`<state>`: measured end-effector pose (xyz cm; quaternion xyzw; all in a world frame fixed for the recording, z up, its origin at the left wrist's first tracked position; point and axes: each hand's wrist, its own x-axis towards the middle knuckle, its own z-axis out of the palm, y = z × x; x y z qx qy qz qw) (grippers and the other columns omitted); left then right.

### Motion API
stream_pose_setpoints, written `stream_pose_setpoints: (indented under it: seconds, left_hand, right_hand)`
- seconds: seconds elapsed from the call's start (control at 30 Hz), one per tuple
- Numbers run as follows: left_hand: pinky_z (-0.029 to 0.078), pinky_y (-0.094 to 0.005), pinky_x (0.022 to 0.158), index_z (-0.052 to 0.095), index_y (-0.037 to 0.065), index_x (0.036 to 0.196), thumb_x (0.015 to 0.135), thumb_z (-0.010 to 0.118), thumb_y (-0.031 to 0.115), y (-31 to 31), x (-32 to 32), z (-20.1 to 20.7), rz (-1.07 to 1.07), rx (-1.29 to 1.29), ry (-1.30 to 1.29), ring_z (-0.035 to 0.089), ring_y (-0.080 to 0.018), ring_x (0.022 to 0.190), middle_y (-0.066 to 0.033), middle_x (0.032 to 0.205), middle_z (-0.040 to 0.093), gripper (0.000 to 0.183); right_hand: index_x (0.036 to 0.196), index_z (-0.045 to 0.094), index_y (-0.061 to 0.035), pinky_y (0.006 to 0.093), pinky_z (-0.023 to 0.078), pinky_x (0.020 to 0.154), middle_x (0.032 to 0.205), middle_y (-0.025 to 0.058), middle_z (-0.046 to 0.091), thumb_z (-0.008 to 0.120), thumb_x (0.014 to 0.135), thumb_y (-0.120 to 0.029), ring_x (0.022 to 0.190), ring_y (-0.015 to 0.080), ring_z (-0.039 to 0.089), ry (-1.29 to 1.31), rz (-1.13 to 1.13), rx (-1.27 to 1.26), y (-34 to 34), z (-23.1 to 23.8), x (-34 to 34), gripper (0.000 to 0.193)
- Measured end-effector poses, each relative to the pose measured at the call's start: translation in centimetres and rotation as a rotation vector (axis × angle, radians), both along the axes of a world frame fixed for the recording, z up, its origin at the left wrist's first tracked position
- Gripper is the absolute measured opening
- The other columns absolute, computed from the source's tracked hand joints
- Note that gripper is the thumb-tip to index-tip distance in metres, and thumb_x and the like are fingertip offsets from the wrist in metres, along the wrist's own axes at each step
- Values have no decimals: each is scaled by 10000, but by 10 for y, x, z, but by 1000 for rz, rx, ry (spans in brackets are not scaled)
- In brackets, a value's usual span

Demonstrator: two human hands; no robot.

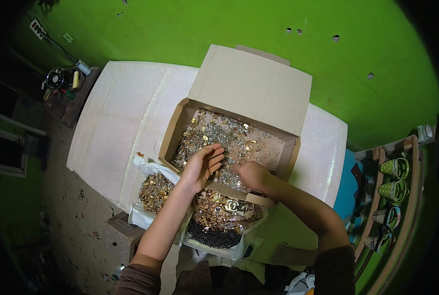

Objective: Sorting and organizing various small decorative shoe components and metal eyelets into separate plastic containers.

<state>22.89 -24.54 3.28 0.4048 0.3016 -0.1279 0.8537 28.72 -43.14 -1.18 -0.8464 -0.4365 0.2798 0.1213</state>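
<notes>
An open cardboard box [239,123] sits on a white counter [126,113], its flap raised toward the green wall [204,24]; its floor is covered with a loose heap of small silver and gold metal trinkets [219,135], with a patch of bare cardboard showing at the right side. Both hands are inside the box, over the near part of the heap; the left hand [202,164] lies with the palm turned up and the fingers loosely spread, its grip apart, a few pieces seeming to rest in the palm though they are too small to tell; the right hand [251,173] is curled knuckles-up on the heap, and whether its grip is pinched on a piece I cannot tell. Just in front of the box, near the person, lie opened white plastic bags [148,169]; one at the left holds bronze-gold pieces [155,191], another holds larger gold ornaments [227,209] above a mass of dark beads or chain [212,236]. As a judgement, the sorting looks well under way but far from done; the bags already hold grouped pieces, while most of the mixed heap remains in the box. A shoe rack with green shoes [394,182] stands at the right; a sewing machine [57,81] sits at the far left.
</notes>
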Motion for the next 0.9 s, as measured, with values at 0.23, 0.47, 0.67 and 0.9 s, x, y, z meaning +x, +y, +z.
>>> stream_pose_setpoints:
  seconds: [0.23, 0.47, 0.67, 0.9]
  left_hand:
    - [474, -319, 872, 465, 14, 1233, 944, 387, 243, -1, 1, 4, 37, -40, 19, 569, -185, 972, -112, 1157, 557, 377]
    - [488, -328, 845, 503, 23, 1167, 950, 362, 265, -15, 5, -21, 52, -436, 5, 568, -192, 957, -121, 1109, 558, 354]
    - [537, -346, 805, 527, 22, 1071, 953, 364, 242, -36, 5, -1, 210, -672, 31, 612, -203, 918, -99, 999, 607, 298]
    - [497, -364, 927, 525, -39, 1121, 936, 390, 160, -22, 9, 2, 512, -627, 18, 586, -241, 1048, -140, 1136, 589, 303]
  right_hand:
    - [943, 599, -37, 350, 487, 698, 869, 145, 615, 632, 736, -104, 781, 259, 605, 285, -51, 92, -5, 7, 32, 220]
    - [946, 616, -31, 271, 456, 659, 800, 63, 620, 673, 752, -159, 729, 129, 555, 604, -230, 392, 14, 75, 45, 240]
    - [1037, 615, -21, 306, 491, 778, 986, 146, 630, 658, 782, -157, 905, 195, 619, 300, 84, 486, 27, 106, 33, 293]
    - [1012, 634, -14, 284, 500, 745, 904, 140, 634, 581, 793, -61, 806, 203, 624, 310, -389, 437, 10, 63, 42, 230]
